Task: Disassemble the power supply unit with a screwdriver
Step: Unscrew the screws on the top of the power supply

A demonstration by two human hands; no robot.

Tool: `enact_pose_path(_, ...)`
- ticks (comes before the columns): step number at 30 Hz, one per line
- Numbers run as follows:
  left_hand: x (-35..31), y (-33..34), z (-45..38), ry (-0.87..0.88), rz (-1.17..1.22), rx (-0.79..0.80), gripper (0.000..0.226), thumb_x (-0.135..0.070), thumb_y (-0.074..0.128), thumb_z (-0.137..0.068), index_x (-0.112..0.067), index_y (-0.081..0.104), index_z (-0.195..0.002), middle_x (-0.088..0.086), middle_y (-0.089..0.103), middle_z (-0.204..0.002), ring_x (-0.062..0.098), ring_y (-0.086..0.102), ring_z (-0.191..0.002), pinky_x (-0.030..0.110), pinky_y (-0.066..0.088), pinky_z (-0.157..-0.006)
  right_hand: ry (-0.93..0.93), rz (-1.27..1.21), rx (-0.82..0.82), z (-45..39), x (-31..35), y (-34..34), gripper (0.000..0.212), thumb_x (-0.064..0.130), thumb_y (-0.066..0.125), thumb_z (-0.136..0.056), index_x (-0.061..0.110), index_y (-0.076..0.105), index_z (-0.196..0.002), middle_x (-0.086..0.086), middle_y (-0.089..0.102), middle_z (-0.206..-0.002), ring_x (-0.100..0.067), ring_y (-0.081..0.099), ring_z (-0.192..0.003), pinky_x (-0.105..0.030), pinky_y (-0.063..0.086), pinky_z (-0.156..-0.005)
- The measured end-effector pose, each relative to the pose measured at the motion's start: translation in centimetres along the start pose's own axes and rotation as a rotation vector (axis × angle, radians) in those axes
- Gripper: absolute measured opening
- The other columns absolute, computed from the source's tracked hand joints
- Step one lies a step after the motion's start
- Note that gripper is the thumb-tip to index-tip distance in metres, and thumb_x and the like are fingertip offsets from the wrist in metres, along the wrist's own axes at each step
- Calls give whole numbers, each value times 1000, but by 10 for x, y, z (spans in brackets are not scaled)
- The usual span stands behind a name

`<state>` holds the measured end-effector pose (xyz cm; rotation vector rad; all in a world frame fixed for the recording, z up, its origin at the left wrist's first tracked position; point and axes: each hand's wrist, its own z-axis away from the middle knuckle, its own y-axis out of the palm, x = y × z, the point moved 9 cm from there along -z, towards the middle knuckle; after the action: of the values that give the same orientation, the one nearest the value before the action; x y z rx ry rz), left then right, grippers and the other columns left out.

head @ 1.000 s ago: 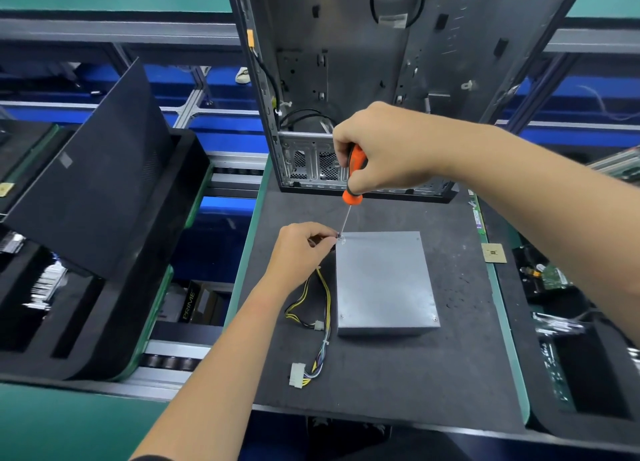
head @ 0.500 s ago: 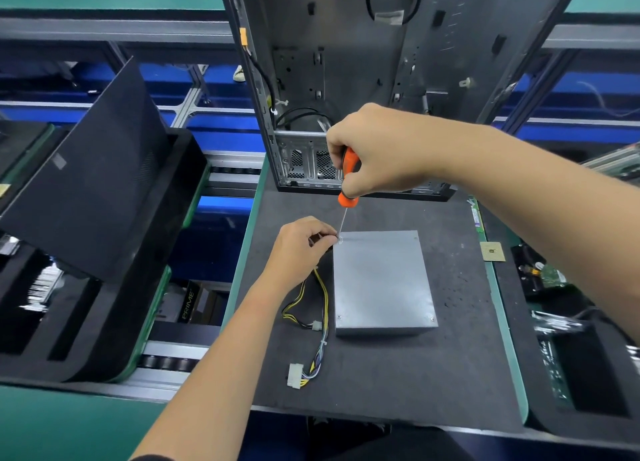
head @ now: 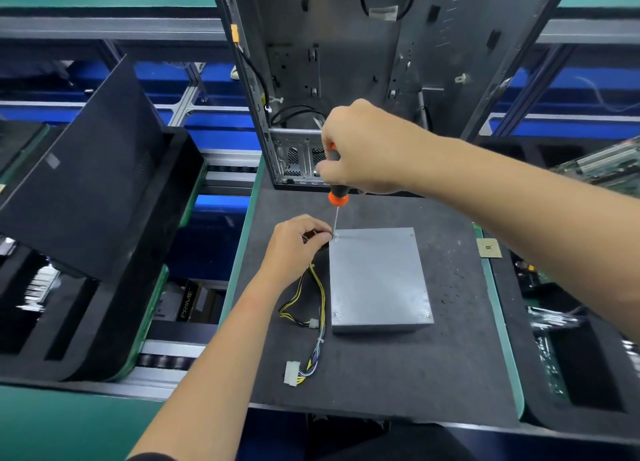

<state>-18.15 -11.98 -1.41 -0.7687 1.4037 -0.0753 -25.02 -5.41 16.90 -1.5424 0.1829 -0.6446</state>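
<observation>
Dark matting covers your worktop [head: 398, 374], and the power supply [head: 379, 280] lies flat near its middle, grey lid up, with screws showing at both near corners. The far-left corner screw is hard to make out under the screwdriver [head: 336, 197] tip resting there. Your right hand [head: 360, 152] is wrapped round the orange-and-black handle, hiding most of it; the thin shaft runs down, nearly upright, to that corner. Your left hand [head: 294, 246] sits just left of the same corner, fingertips curled and pinched at the unit's edge; what they pinch is hidden, so I cannot tell whether it is the case or a wire. Yellow and black cables [head: 317, 301] trail from under that hand toward you, ending in a white plug [head: 291, 373]. Beyond the unit stands an open PC case [head: 363, 62], its top cut off. Black foam trays [head: 86, 252] sit off to your left.
</observation>
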Motion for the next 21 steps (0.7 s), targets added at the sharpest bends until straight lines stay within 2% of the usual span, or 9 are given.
enact_pose_path(7,-1,-2,0,-6,34,13,19,-8,68,-84,-26,72,-82,-11,69,-86,4,62,-81,12,46,-74,69,100,-31,-3,8,-3,32,16,53,-90,12,32,-66,-4,42,-56,-16,39,-39,-22,24,-38)
enact_pose_path(9,-1,-1,0,-13,34,23,14,-8,68,-84,-21,74,-85,-10,70,-87,4,62,-80,12,47,-74,46,131,43,-6,9,0,29,16,53,-90,12,37,-66,-4,49,-43,-17,45,-34,-19,27,-34)
enact_pose_path(11,-1,-1,0,-30,47,29,13,-8,69,-83,-19,75,-87,-9,71,-86,4,63,-79,13,48,-74,-32,160,150,-8,13,7,27,19,55,-88,12,42,-65,0,53,-34,-18,55,-40,-19,35,-38)
enact_pose_path(13,2,-2,1,-55,75,26,13,-8,69,-83,-19,75,-87,-7,72,-83,8,65,-78,17,50,-74,-119,181,221,-8,18,11,27,24,60,-86,13,47,-66,1,60,-42,-21,64,-57,-28,47,-50)
enact_pose_path(15,5,-3,2,-63,96,21,15,-7,68,-84,-21,74,-86,-7,73,-82,10,66,-78,19,51,-74,-186,217,250,-8,20,12,23,28,65,-85,10,58,-72,-2,66,-59,-22,65,-70,-32,51,-60)
enact_pose_path(18,4,-2,4,-63,96,25,17,-7,69,-84,-24,73,-85,-8,72,-81,9,66,-77,17,51,-73,-250,241,275,-5,23,13,4,21,71,-80,19,72,-83,6,65,-73,-7,57,-71,-27,49,-59)
enact_pose_path(21,1,-3,3,-40,64,28,16,-7,69,-84,-22,73,-86,-8,71,-84,8,65,-79,18,50,-75,-300,265,322,-4,28,16,10,15,72,-79,24,72,-82,9,66,-78,-12,61,-78,-29,51,-64)
